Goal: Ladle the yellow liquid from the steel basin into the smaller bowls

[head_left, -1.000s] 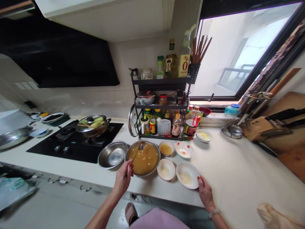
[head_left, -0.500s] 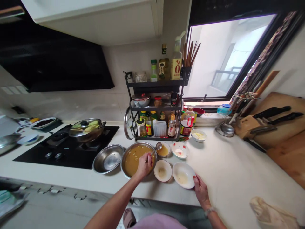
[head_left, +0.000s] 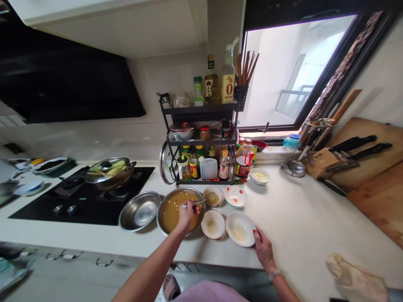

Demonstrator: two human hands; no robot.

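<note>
My left hand (head_left: 186,214) is closed around the handle of a small metal ladle (head_left: 197,202). It hovers over a steel basin (head_left: 160,221) of cloudy brown liquid with pale bits. The ladle's head is down in a small bowl (head_left: 221,192) of similar liquid, just right of the basin. My right hand (head_left: 263,248) grips the right rim of a white oval dish (head_left: 234,219), thumb on the edge; a little pale liquid lies in it. Between dish and basin stands a white bowl (head_left: 208,219) with some residue at its bottom.
An oval steel bowl (head_left: 129,216) adjoins the basin. Behind stand a black rack (head_left: 201,142) of bottles, a red-patterned bowl (head_left: 242,195) and a bowl of pale shreds (head_left: 258,180). A lidded pan (head_left: 108,178) sits on the hob. At right are a knife block (head_left: 333,161) and cloth (head_left: 354,274).
The ladle's head has moved from the small bowl's left edge down into the bowl, its handle tipping flatter. My right hand keeps hold of the dish. The whole view has shifted slightly.
</note>
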